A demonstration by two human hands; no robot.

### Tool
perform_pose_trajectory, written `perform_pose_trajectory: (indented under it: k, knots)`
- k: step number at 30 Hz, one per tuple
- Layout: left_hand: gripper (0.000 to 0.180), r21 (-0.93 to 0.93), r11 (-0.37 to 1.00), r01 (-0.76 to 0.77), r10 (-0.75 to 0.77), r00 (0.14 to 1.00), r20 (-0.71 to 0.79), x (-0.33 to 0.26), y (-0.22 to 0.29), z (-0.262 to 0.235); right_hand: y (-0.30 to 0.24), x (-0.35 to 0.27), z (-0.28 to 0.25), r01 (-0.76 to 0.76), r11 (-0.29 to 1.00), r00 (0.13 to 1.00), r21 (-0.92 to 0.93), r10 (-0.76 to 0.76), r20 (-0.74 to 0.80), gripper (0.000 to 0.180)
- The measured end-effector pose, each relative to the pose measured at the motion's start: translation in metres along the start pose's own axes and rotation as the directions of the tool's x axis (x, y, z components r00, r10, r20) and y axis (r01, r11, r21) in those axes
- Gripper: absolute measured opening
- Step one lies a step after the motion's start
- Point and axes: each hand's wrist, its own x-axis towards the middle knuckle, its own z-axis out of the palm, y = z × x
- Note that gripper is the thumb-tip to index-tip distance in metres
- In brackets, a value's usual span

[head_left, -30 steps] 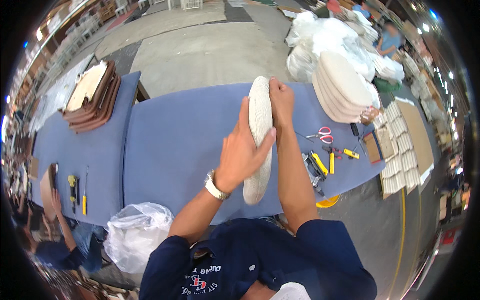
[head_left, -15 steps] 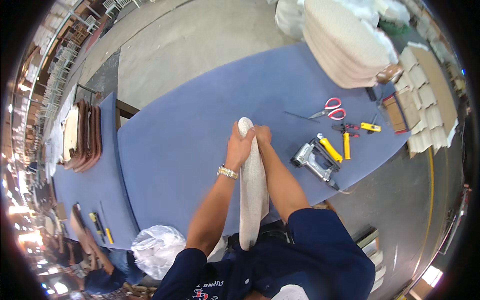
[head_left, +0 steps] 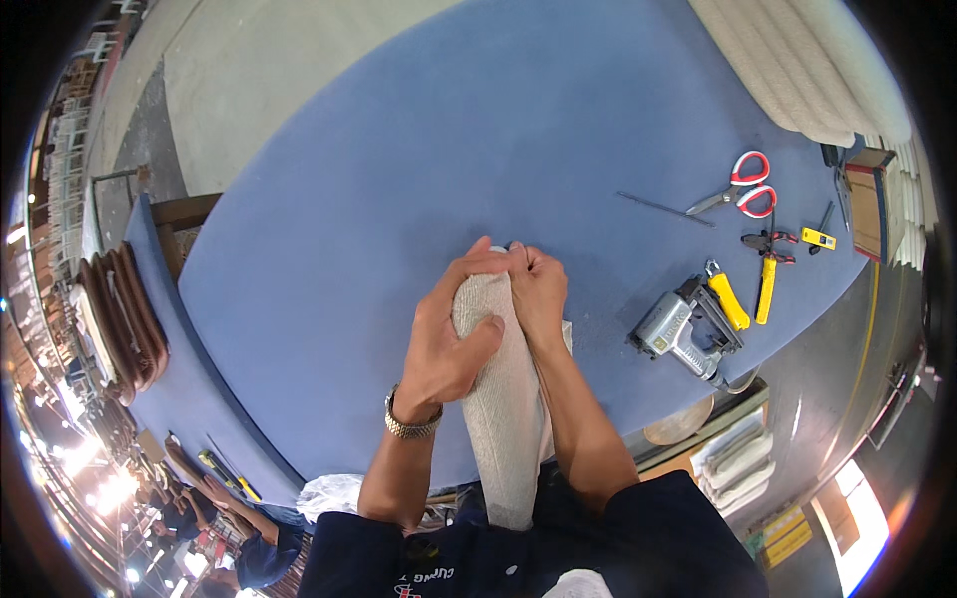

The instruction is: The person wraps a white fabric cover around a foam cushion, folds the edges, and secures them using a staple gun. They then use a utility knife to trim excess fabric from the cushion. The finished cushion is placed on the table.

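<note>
A long beige fabric-covered cushion [head_left: 498, 419] stands on edge in front of me, its near end against my shirt. My left hand [head_left: 449, 339] is wrapped over its far end from the left, thumb pressed on the fabric. On the other side, my right hand [head_left: 538, 289] pinches the cover at the far right edge, fingers bent closed. The cushion's underside and what lies under my right fingers are hidden.
To the right lie a staple gun [head_left: 683, 334], red-handled scissors [head_left: 743, 184], pliers [head_left: 773, 244], a yellow-handled cutter [head_left: 728, 299] and a thin rod [head_left: 666, 208]. A stack of beige cushions [head_left: 797, 60] stands far right; brown padded pieces [head_left: 130, 309] are at left. Another person [head_left: 264, 548] works lower left.
My view has tipped closer to the cushion, so the tools appear further right. My left hand has spread over the cushion's side; my right hand still grips its far end.
</note>
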Motion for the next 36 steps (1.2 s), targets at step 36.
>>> perform_pose_trajectory:
  k: [36]
  knots:
    - [0.114, 0.132, 0.991, -0.022, 0.053, 0.969, -0.241, -0.077, -0.004, 0.063, -0.063, -0.049, -0.059, 0.567, 0.742, 0.603, 0.358, -0.67, 0.433, 0.027]
